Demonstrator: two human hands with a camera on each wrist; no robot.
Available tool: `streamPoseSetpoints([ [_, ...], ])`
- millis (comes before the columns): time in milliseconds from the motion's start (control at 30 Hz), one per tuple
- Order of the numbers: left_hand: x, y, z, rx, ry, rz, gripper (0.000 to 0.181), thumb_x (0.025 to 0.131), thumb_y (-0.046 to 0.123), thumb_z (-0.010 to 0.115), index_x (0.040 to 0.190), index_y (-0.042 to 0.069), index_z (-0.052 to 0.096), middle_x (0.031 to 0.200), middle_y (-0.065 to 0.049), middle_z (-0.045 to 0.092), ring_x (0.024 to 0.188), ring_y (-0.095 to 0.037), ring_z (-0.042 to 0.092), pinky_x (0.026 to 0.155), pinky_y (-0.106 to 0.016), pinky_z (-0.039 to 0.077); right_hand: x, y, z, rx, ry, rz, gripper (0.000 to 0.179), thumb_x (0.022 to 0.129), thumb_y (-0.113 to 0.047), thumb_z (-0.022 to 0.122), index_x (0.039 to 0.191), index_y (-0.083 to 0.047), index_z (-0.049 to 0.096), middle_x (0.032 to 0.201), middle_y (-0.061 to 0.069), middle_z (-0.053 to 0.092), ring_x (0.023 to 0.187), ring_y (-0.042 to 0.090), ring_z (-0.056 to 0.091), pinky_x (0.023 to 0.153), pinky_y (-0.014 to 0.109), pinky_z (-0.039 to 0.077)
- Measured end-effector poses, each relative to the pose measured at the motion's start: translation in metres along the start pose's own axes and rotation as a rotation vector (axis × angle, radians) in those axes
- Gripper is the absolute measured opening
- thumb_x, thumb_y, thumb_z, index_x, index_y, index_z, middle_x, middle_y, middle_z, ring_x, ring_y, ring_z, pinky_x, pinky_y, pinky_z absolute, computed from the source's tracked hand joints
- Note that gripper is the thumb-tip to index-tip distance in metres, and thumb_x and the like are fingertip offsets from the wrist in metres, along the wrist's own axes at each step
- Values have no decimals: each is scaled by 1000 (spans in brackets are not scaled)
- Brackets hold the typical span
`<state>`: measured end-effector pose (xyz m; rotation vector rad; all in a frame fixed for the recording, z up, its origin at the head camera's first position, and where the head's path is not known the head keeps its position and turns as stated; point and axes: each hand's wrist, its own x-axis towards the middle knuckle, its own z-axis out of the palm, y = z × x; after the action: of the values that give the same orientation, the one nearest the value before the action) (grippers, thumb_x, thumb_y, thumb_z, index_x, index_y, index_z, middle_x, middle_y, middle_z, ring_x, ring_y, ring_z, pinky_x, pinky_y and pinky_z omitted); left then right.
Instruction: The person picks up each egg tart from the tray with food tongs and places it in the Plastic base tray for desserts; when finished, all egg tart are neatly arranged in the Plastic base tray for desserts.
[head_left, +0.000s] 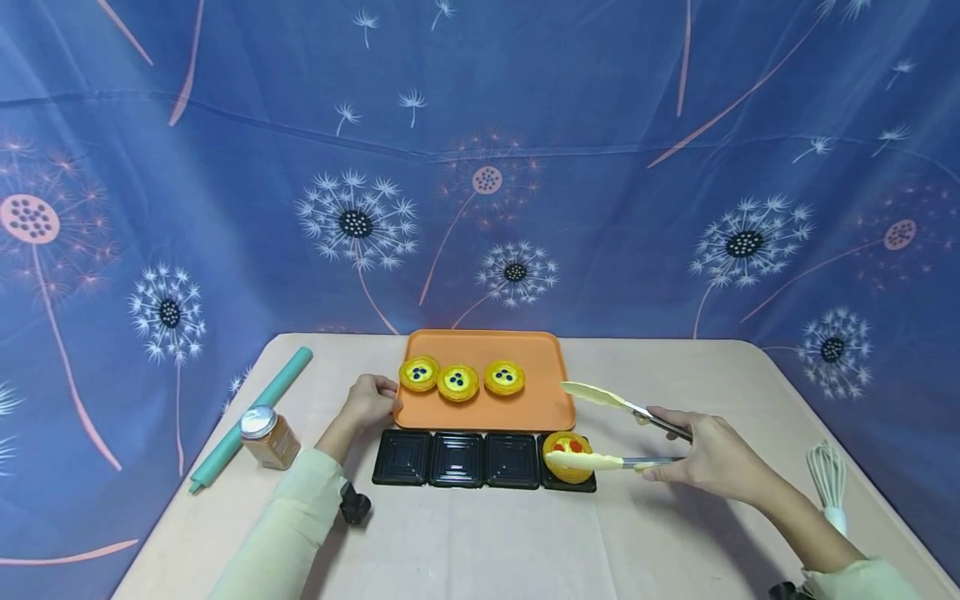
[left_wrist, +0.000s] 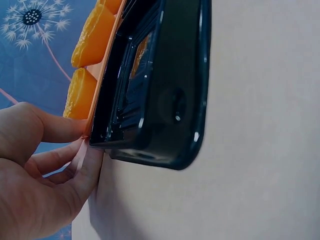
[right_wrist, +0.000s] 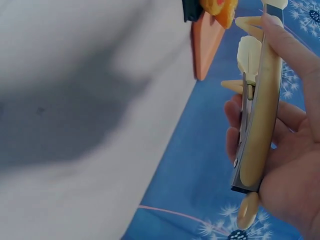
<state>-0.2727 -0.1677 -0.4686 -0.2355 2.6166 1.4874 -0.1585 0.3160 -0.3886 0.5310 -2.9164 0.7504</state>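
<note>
My left hand (head_left: 370, 402) pinches the left edge of an orange tray (head_left: 547, 367), thumb on top and fingers beneath in the left wrist view. Three egg tarts (head_left: 503, 378) with dark blue dots sit on that tray. In my right hand (head_left: 712, 454) I grip a pair of tongs (head_left: 654, 417) with cream tips, their arms spread apart. One tip passes over a tart with red pieces (head_left: 567, 477) in the rightmost compartment of a black segmented tray (head_left: 457, 458); the other tip hovers near the orange tray's right side. Whether the lower tip touches the tart I cannot tell.
On the left, a jar with a silver lid (head_left: 270, 435) stands beside a long green rolling pin (head_left: 251, 417). A whisk (head_left: 827, 483) with a pale handle lies at the table's right edge. Behind the beige table (head_left: 480, 542) hangs a blue dandelion-print cloth (head_left: 600, 208).
</note>
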Motion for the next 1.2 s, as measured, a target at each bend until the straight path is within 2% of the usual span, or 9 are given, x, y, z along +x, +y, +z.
streamPoseSetpoints([
  [267,1,0,-2,1,3,21,25,79,-6,70,104,-8,66,87,-13,64,76,-22,60,62,-27,53,38,-9,-10,-37,54,-72,92,63,-46,92,131,7,60,92,9,69,72,15,55,55,29,38],
  [333,1,1,-3,8,2,29,26,78,-6,70,104,-8,66,87,-14,64,75,-22,61,62,-27,53,49,-11,-9,-38,45,-65,92,63,-45,92,132,7,59,90,8,69,66,15,52,53,29,37],
  [433,0,1,-3,10,1,23,26,78,-5,70,104,-8,66,87,-13,64,76,-22,61,62,-28,52,68,-12,-4,-48,19,-56,93,64,-47,91,132,7,59,89,9,69,67,16,52,56,31,38],
  [667,0,2,-1,10,5,27,25,79,-4,70,104,-7,67,87,-13,64,75,-21,60,63,-28,51,102,-13,18,-29,-53,-15,92,65,-44,91,134,7,57,86,7,67,64,17,48,55,32,38],
  [733,0,1,-1,10,6,25,25,79,-5,70,104,-7,67,87,-13,64,75,-22,60,63,-28,51,108,-14,24,-27,-76,-1,91,66,-42,91,135,6,56,77,4,63,59,16,42,54,32,35],
  [833,-1,0,0,9,4,20,24,79,-5,70,103,-7,66,86,-13,64,75,-22,60,62,-27,51,115,-13,31,-28,-106,26,91,67,-39,91,138,5,54,62,-1,49,52,14,33,51,31,30],
  [933,-2,0,1,9,4,16,24,80,-5,70,103,-7,66,86,-12,64,74,-22,60,61,-27,51,120,-11,36,-21,-111,34,92,66,-36,92,137,6,54,58,-2,38,50,13,28,49,29,27],
  [1100,-2,0,1,11,15,12,23,80,-5,70,102,-6,67,86,-12,64,74,-21,60,62,-27,51,126,-7,45,-17,-108,10,91,65,-35,93,135,8,55,58,-3,37,51,13,28,48,27,25],
  [1200,-1,0,0,6,13,12,24,79,-5,70,102,-7,66,86,-13,64,75,-22,60,62,-27,51,130,-7,49,-34,-105,7,90,65,-37,93,135,6,56,58,-2,42,52,13,31,49,28,27],
])
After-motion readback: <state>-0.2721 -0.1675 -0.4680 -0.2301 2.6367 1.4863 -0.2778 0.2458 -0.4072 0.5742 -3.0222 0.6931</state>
